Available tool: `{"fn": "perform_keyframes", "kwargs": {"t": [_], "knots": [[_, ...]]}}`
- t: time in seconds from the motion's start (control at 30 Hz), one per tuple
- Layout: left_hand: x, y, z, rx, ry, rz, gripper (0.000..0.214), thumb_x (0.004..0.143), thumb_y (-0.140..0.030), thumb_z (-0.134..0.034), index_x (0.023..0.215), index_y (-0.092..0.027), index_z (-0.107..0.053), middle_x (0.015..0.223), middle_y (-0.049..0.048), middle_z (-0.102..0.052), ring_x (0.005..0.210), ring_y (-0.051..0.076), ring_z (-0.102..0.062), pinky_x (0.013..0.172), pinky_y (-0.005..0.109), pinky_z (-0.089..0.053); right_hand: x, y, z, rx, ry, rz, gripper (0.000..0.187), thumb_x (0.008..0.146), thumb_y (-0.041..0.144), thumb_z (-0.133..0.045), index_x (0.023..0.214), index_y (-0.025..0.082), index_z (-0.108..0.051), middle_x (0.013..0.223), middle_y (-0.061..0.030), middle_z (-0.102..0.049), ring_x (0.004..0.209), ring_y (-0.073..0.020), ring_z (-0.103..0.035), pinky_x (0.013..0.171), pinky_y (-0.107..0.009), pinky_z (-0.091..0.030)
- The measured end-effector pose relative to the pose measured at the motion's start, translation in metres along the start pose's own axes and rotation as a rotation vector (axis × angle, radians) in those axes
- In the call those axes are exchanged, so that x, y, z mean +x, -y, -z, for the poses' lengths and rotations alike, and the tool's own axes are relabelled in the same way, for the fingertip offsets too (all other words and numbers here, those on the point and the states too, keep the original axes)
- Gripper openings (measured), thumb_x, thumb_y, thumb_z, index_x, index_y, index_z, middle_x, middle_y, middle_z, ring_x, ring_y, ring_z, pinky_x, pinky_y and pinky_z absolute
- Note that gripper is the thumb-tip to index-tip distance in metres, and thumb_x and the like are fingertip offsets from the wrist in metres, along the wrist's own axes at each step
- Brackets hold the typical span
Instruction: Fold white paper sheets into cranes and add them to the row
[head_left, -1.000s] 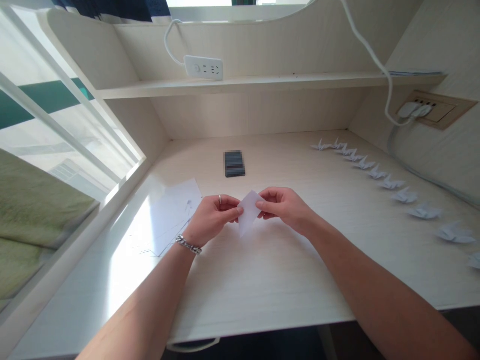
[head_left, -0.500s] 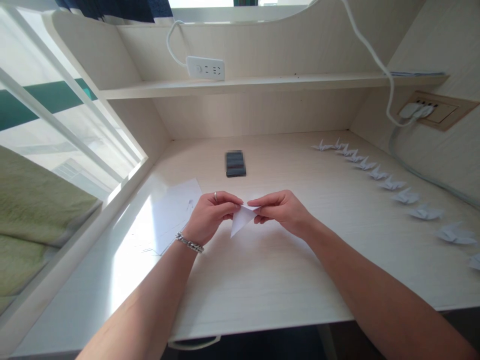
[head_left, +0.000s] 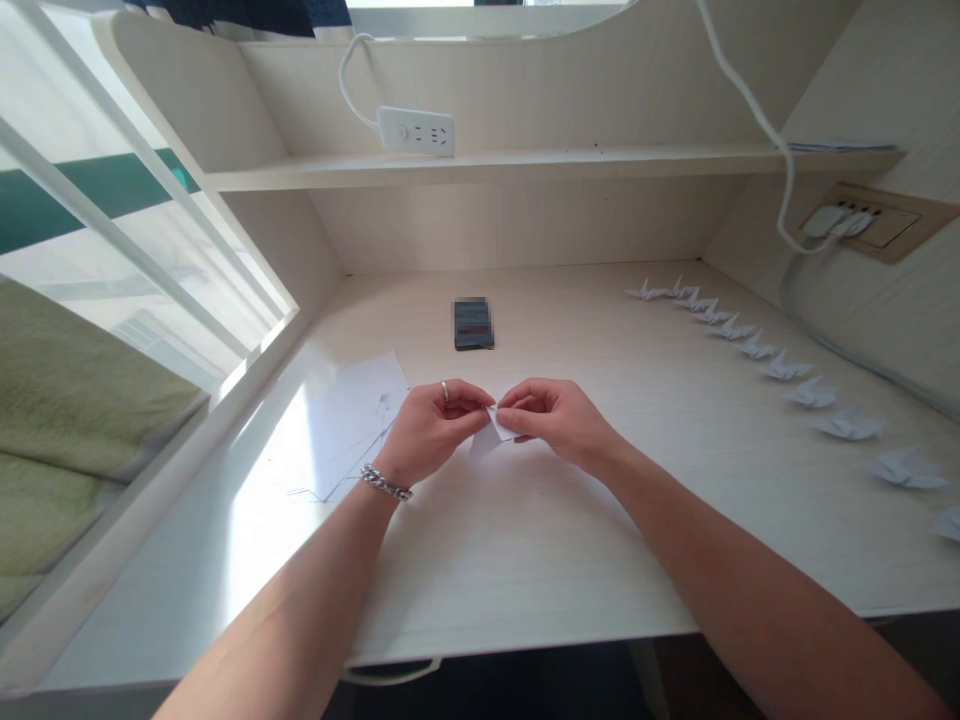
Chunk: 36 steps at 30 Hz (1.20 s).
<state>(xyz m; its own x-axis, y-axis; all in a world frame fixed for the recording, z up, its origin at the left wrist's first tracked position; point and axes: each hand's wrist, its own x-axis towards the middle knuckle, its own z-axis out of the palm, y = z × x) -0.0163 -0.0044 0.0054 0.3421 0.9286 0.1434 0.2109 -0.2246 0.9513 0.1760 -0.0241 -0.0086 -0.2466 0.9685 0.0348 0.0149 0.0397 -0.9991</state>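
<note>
A small folded piece of white paper (head_left: 491, 438) is held just above the desk between my two hands. My left hand (head_left: 439, 425), with a ring and a chain bracelet, pinches its upper left part. On the other side my right hand (head_left: 551, 412) grips the paper between thumb and fingers. Both sets of fingertips nearly meet at the top of the paper and cover part of its folds. Beyond the hands lies a dark, blurred rectangular object (head_left: 473, 324).
Several white paper cranes (head_left: 785, 368) stand in a curved row along the right side. Flat white paper sheets (head_left: 349, 410) lie left of my left hand, partly in sunlight. A power strip (head_left: 416, 131) rests on the shelf (head_left: 525, 168); a white cable (head_left: 750, 105) hangs at the right.
My fingertips have come closer together on the paper. Its lower point has tilted and a fold now shows near my right thumb. The view has shifted slightly.
</note>
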Motion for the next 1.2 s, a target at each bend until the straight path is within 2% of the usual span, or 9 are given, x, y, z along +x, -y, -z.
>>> {"fn": "perform_keyframes", "kwargs": {"t": [0.1,0.17,0.3,0.43,0.57,0.87,0.93,1.07,1.2], "knots": [[0.001,-0.001,0.001,0.028,-0.029,-0.006,0.009,0.072,-0.019,-0.072,0.079,-0.015,-0.073,0.076,0.0038,-0.073,0.071,0.015,-0.065,0.065,0.025,-0.05,-0.002,0.002,0.001,-0.002,0.051,0.012,0.034,0.065,0.032,-0.084,0.095,0.02,-0.071,0.088,-0.0047,-0.074,0.08,-0.0193,-0.069,0.071,-0.032,-0.055],[0.002,-0.002,0.002,-0.008,-0.039,0.017,0.009,0.071,-0.02,-0.073,0.078,-0.015,-0.073,0.074,0.003,-0.072,0.069,0.014,-0.064,0.063,0.024,-0.049,-0.003,0.003,0.001,-0.012,0.068,0.037,0.036,0.066,0.03,-0.083,0.1,0.021,-0.072,0.094,-0.0052,-0.074,0.083,-0.0199,-0.07,0.074,-0.033,-0.056],[0.003,-0.003,0.003,-0.148,-0.013,0.082,0.01,0.069,-0.021,-0.076,0.077,-0.014,-0.073,0.071,0.0024,-0.07,0.066,0.013,-0.061,0.062,0.024,-0.05,-0.002,0.005,0.002,0.017,0.044,0.022,0.024,0.08,0.032,-0.069,0.099,0.018,-0.076,0.082,-0.0049,-0.073,0.07,-0.0162,-0.069,0.069,-0.032,-0.057],[0.002,-0.004,0.004,-0.26,-0.04,0.11,0.01,0.067,-0.019,-0.078,0.075,-0.015,-0.073,0.069,0.0017,-0.069,0.065,0.012,-0.06,0.061,0.024,-0.05,-0.001,0.006,0.004,0.132,0.006,-0.085,0.027,0.076,0.034,-0.074,0.097,0.018,-0.077,0.071,-0.0038,-0.072,0.063,-0.015,-0.069,0.064,-0.029,-0.057],[0.002,-0.003,0.004,-0.288,-0.039,0.115,0.01,0.068,-0.019,-0.078,0.077,-0.016,-0.075,0.071,0.0021,-0.07,0.066,0.012,-0.06,0.061,0.024,-0.049,0.0,0.004,0.006,0.206,-0.005,-0.098,0.028,0.072,0.033,-0.079,0.095,0.018,-0.078,0.066,-0.0038,-0.072,0.06,-0.0144,-0.068,0.061,-0.028,-0.056],[0.001,-0.001,0.009,-0.351,-0.011,0.067,0.006,0.069,-0.014,-0.073,0.07,-0.019,-0.076,0.066,0.0007,-0.068,0.061,0.01,-0.056,0.056,0.022,-0.042,-0.004,0.009,0.014,0.427,0.188,-0.135,0.024,0.069,0.022,-0.077,0.092,0.015,-0.078,0.079,-0.0103,-0.077,0.076,-0.0221,-0.074,0.078,-0.035,-0.058],[0.001,-0.002,0.009,-0.297,-0.011,0.041,0.006,0.069,-0.015,-0.073,0.071,-0.019,-0.077,0.069,0.0013,-0.07,0.063,0.011,-0.058,0.058,0.022,-0.044,-0.005,0.011,0.015,0.423,0.204,-0.133,0.025,0.071,0.023,-0.075,0.094,0.014,-0.078,0.08,-0.0104,-0.076,0.078,-0.0235,-0.074,0.079,-0.037,-0.058],[0.0,-0.005,0.005,-0.145,0.042,0.004,0.004,0.07,-0.016,-0.073,0.071,-0.017,-0.076,0.071,0.0026,-0.071,0.067,0.012,-0.061,0.063,0.023,-0.048,-0.004,0.01,0.009,0.289,0.113,-0.124,0.027,0.077,0.035,-0.074,0.098,0.018,-0.077,0.084,-0.0076,-0.076,0.075,-0.0195,-0.072,0.073,-0.034,-0.058],[0.0,-0.004,0.001,-0.16,0.081,0.019,0.009,0.07,-0.017,-0.074,0.078,-0.015,-0.073,0.074,0.0032,-0.072,0.069,0.014,-0.065,0.064,0.024,-0.051,-0.002,0.005,0.0,0.136,0.072,-0.09,0.03,0.071,0.037,-0.08,0.094,0.019,-0.079,0.084,-0.0064,-0.075,0.075,-0.0171,-0.069,0.068,-0.03,-0.058]]}}
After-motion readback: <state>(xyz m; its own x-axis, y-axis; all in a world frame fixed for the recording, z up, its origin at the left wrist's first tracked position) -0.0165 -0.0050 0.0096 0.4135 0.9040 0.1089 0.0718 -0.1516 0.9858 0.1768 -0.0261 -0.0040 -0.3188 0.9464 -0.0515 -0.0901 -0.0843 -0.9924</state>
